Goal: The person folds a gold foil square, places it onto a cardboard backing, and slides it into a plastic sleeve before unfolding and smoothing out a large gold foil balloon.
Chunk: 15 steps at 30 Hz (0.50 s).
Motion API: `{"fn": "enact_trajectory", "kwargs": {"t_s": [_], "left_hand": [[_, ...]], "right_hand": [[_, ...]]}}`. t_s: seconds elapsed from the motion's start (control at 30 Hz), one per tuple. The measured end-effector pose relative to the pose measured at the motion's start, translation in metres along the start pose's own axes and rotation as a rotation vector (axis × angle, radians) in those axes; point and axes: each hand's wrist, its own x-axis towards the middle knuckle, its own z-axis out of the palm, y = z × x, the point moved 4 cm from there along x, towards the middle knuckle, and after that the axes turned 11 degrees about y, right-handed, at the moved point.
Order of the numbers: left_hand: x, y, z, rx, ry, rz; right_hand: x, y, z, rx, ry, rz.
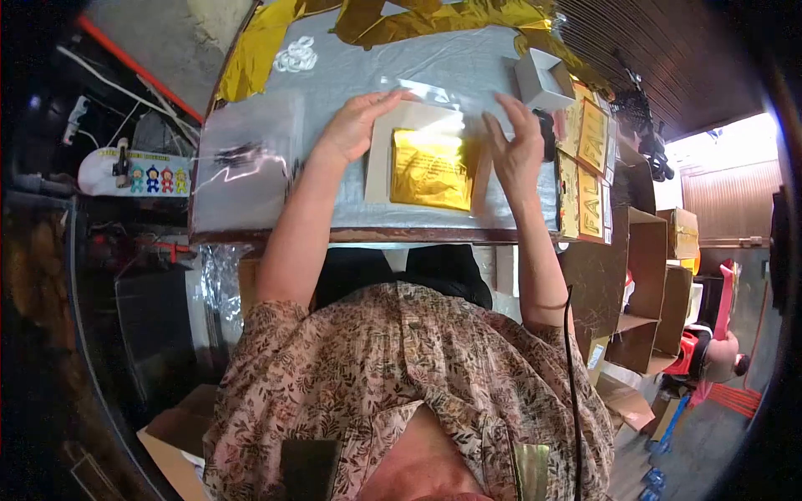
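Observation:
A gold foil packet (432,171) with printed lines lies on a pale flat card (378,171) near the front of the table. Clear plastic, apparently a bag (426,90), shines around the card and past its far edge. My left hand (355,125) is at the card's upper left, its fingertips pinched on the plastic's edge. To the right of the packet, my right hand (520,150) is raised with fingers apart and slightly blurred. Nothing shows in its grasp.
An open white box (545,79) stands at the back right, beside yellow-labelled boxes (591,134). Clear plastic sheets (242,167) lie at left. White rings (296,55) sit farther back, near gold foil (401,25) along the table's far edge. Cardboard shelving (639,275) stands right.

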Motion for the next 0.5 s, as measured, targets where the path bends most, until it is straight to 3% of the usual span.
{"fn": "enact_trajectory", "kwargs": {"t_s": [0.07,0.13,0.43,0.5], "left_hand": [[-0.006,0.001,0.009,-0.008,0.007,0.002],[-0.009,0.004,0.013,0.018,0.031,0.105],[-0.017,0.009,0.008,-0.036,0.016,0.152],[-0.016,0.011,0.010,0.092,0.029,0.268]], "right_hand": [[0.013,-0.022,0.015,0.179,-0.114,-0.087],[0.016,-0.037,0.039,0.172,-0.169,-0.190],[0.028,-0.082,0.060,0.025,-0.294,-0.506],[0.033,-0.081,0.062,0.040,-0.284,-0.503]]}}
